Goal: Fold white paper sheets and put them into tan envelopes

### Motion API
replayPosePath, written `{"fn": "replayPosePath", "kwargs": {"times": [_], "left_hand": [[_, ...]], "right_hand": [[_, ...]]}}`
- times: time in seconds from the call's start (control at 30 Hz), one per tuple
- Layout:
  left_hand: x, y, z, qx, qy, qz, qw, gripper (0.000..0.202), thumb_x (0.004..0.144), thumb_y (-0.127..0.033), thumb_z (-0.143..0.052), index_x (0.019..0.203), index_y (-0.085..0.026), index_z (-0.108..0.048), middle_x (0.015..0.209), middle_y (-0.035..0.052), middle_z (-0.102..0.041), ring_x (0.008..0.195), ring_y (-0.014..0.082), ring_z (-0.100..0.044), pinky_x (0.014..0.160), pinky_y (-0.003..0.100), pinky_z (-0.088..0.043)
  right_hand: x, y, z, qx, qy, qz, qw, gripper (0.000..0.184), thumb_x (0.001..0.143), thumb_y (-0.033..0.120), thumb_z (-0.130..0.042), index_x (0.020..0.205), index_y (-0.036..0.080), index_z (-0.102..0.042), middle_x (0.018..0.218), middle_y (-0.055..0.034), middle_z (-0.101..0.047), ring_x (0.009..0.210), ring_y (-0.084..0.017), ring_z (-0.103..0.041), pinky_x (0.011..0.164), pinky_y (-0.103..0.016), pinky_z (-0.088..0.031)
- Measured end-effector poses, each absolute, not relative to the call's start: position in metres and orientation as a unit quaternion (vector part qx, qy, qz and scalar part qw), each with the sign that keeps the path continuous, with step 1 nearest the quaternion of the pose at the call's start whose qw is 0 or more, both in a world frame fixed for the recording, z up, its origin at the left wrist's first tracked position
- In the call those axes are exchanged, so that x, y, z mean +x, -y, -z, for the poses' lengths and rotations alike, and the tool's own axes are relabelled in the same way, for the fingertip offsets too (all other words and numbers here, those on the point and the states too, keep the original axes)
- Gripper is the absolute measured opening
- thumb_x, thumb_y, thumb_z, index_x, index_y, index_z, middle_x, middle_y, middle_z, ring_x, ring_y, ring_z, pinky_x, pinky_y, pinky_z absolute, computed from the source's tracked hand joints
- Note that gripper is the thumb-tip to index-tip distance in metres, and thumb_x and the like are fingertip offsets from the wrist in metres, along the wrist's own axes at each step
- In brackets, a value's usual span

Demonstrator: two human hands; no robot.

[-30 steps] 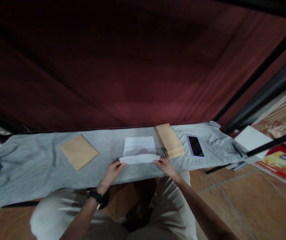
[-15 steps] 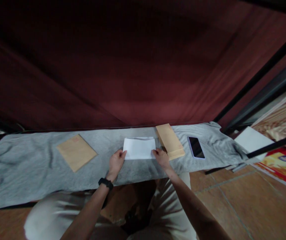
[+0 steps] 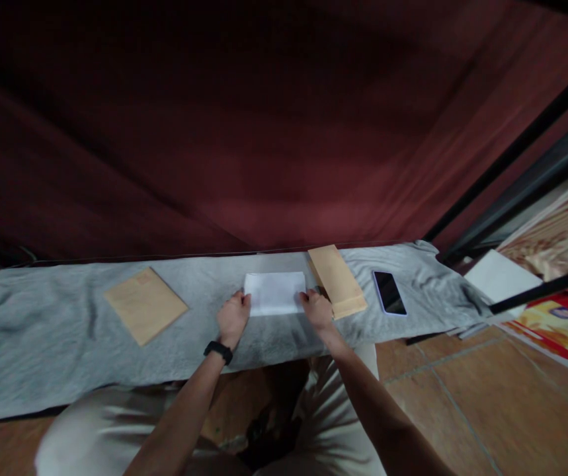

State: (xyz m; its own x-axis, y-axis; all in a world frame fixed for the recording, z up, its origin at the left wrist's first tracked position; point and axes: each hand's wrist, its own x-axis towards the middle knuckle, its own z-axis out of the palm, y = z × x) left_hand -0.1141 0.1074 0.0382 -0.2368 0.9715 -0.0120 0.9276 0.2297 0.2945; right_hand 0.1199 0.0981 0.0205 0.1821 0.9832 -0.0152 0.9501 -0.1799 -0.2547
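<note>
A folded white sheet of paper [image 3: 276, 293] lies on the grey cloth in front of me. My left hand [image 3: 234, 316], with a black band on its wrist, pinches the paper's near left corner between thumb and fingers. At the opposite side, my right hand [image 3: 317, 309] is closed on the near right edge. Just beyond that hand rests a stack of brown envelopes [image 3: 337, 279], close to the knuckles. Another brown envelope [image 3: 145, 304] lies flat, well to the left of my left hand.
The grey cloth [image 3: 65, 330] covers a long narrow bench. A phone [image 3: 389, 293] with a dark screen lies right of the envelopes. Behind the bench hangs a dark red curtain [image 3: 274, 165]. Black metal bars [image 3: 516, 149] and a red-and-yellow box [image 3: 561, 324] stand at the right.
The paper's back layer, which stuck out above the front one, now lines up with it. Both hands have bent inward slightly at the paper's sides.
</note>
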Motion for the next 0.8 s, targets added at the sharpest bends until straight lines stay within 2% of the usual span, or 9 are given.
{"fn": "replayPosePath", "kwargs": {"times": [0.27, 0.37, 0.5, 0.67, 0.8], "left_hand": [[-0.105, -0.109, -0.041, 0.617, -0.784, -0.042, 0.054, 0.043, 0.101, -0.041, -0.032, 0.113, -0.017, -0.066, 0.09, 0.0152, -0.075, 0.086, 0.028, -0.072, 0.073, 0.035, -0.049], [-0.106, -0.111, -0.039, 0.627, -0.776, -0.043, 0.055, 0.043, 0.101, -0.04, -0.032, 0.115, -0.017, -0.065, 0.089, 0.0153, -0.075, 0.086, 0.0276, -0.072, 0.073, 0.034, -0.049], [-0.109, -0.112, -0.037, 0.641, -0.765, -0.042, 0.051, 0.043, 0.101, -0.04, -0.031, 0.12, -0.018, -0.063, 0.089, 0.0144, -0.075, 0.085, 0.0273, -0.072, 0.073, 0.034, -0.049], [-0.111, -0.112, -0.034, 0.654, -0.754, -0.038, 0.04, 0.044, 0.102, -0.042, -0.03, 0.118, -0.018, -0.063, 0.089, 0.0142, -0.074, 0.085, 0.0276, -0.072, 0.073, 0.034, -0.049], [-0.114, -0.114, -0.03, 0.656, -0.752, -0.042, 0.042, 0.044, 0.102, -0.043, -0.03, 0.118, -0.019, -0.063, 0.09, 0.0137, -0.075, 0.085, 0.0276, -0.072, 0.072, 0.034, -0.049]], "right_hand": [[0.112, -0.104, -0.016, -0.78, 0.621, -0.035, 0.072, 0.034, 0.103, 0.039, -0.046, 0.118, 0.012, -0.06, 0.089, -0.0156, -0.073, 0.085, -0.026, -0.073, 0.073, -0.032, -0.052], [0.112, -0.104, -0.015, -0.771, 0.63, -0.015, 0.099, 0.029, 0.102, 0.031, -0.047, 0.12, 0.011, -0.058, 0.1, -0.0173, -0.07, 0.097, -0.026, -0.068, 0.08, -0.034, -0.05], [0.106, -0.103, -0.018, -0.739, 0.654, 0.022, 0.161, 0.027, 0.098, 0.022, -0.048, 0.12, 0.011, -0.059, 0.109, -0.0187, -0.066, 0.105, -0.031, -0.06, 0.09, -0.042, -0.047], [0.083, -0.104, -0.014, -0.623, 0.745, -0.007, 0.239, 0.039, 0.1, 0.025, -0.045, 0.136, 0.013, -0.054, 0.138, -0.0164, -0.056, 0.126, -0.029, -0.05, 0.104, -0.043, -0.042], [0.067, -0.101, 0.0, -0.587, 0.775, -0.02, 0.235, 0.045, 0.103, 0.03, -0.041, 0.145, 0.015, -0.048, 0.154, -0.0132, -0.043, 0.141, -0.028, -0.038, 0.114, -0.044, -0.032]]}}
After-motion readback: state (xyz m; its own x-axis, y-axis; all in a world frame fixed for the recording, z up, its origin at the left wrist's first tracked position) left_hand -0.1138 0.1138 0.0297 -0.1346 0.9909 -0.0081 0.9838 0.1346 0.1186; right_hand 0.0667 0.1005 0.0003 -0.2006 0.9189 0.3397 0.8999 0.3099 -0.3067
